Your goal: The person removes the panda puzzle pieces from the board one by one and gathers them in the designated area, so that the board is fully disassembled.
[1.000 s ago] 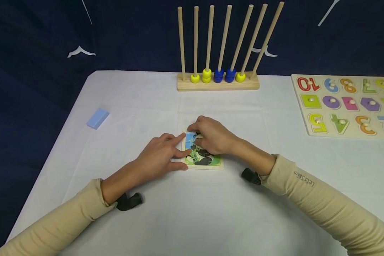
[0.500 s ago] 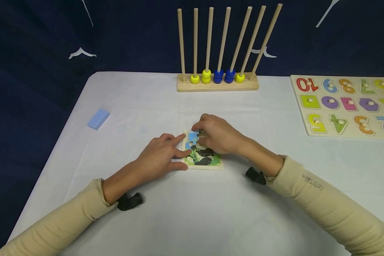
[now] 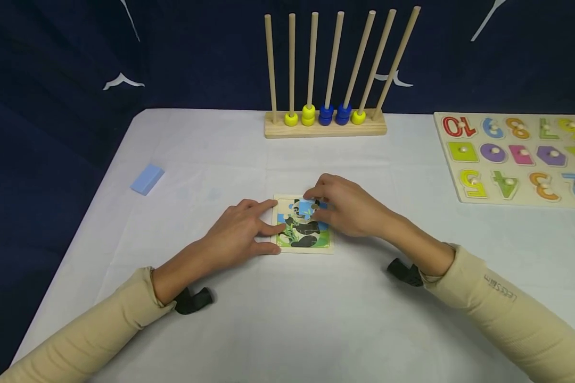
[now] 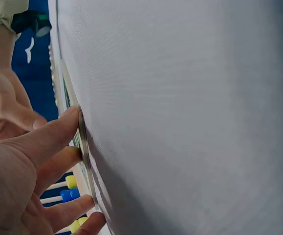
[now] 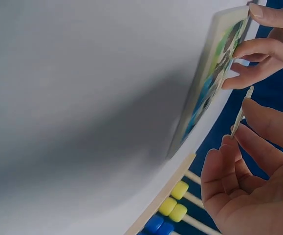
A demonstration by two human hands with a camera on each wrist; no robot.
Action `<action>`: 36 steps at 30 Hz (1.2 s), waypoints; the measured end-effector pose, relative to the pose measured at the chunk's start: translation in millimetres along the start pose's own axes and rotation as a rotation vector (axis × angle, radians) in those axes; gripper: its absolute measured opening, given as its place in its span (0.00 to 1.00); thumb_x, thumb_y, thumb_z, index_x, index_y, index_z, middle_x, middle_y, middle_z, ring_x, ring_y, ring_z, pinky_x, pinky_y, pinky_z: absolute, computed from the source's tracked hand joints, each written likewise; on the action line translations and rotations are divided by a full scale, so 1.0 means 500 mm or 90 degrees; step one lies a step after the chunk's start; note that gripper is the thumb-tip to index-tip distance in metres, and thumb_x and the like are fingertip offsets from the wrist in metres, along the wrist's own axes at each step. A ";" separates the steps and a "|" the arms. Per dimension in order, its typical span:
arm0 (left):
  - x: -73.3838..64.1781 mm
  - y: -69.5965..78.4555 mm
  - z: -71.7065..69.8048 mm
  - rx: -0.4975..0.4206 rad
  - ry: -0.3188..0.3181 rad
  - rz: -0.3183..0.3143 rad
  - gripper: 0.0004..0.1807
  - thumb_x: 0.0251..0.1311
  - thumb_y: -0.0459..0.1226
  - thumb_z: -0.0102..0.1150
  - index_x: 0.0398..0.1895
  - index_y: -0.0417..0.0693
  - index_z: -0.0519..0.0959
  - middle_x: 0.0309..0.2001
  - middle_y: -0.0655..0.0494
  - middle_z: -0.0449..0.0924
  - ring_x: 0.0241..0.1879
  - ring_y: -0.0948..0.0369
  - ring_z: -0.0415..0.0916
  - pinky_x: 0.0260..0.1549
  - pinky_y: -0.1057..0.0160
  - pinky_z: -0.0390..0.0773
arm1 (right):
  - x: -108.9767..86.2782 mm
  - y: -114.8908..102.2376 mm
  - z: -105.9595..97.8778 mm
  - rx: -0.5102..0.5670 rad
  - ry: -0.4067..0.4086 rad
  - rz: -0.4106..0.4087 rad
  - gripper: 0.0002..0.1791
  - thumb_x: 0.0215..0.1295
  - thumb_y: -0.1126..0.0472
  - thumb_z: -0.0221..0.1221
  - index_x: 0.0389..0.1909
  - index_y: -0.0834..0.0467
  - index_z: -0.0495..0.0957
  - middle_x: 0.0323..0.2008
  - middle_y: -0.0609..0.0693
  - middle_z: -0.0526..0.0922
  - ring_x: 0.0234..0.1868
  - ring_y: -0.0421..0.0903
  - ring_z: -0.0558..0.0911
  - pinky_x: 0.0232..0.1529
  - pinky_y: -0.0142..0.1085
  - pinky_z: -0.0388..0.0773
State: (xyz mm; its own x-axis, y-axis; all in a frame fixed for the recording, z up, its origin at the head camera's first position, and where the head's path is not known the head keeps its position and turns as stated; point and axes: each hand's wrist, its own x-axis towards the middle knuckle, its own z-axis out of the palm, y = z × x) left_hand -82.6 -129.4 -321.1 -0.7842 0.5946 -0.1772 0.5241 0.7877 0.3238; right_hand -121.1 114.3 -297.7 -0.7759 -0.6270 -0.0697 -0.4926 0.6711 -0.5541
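Note:
A small panda jigsaw puzzle (image 3: 304, 240) in a pale wooden tray (image 3: 306, 252) lies flat at the middle of the table. My left hand (image 3: 237, 234) rests at its left border, fingers spread, with fingertips touching the tray and the inner edge of the picture. Bare wood shows in the picture's upper left corner. Over the upper right part, my right hand (image 3: 347, 207) pinches a thin blue puzzle piece (image 3: 306, 207) between thumb and fingers. Seen edge-on in the right wrist view, the puzzle piece (image 5: 239, 117) is raised off the tray.
A wooden bead abacus (image 3: 326, 130) with upright rods and yellow and blue beads stands at the back. On the right lies a number-and-shape peg board (image 3: 508, 165). A light blue block (image 3: 147, 179) is on the left side of the white-covered table (image 3: 287, 319).
My right hand has moved to the right with the blue piece, from the picture's upper left to over its upper right, exposing bare wood. The left hand has stayed put.

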 end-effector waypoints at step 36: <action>-0.001 -0.013 0.002 -0.090 0.016 0.000 0.23 0.56 0.45 0.71 0.57 0.55 0.83 0.72 0.48 0.62 0.64 0.47 0.63 0.58 0.44 0.64 | -0.074 0.116 -0.051 -0.033 0.008 0.071 0.19 0.58 0.73 0.66 0.52 0.70 0.80 0.41 0.56 0.80 0.41 0.51 0.76 0.46 0.47 0.73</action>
State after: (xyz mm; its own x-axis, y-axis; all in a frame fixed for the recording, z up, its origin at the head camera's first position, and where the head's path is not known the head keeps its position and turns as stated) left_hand -85.2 -134.7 -323.7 -0.7932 0.5892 -0.1540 0.4740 0.7560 0.4513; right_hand -131.1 186.4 -305.9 -0.8312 -0.5432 -0.1182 -0.4228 0.7559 -0.4999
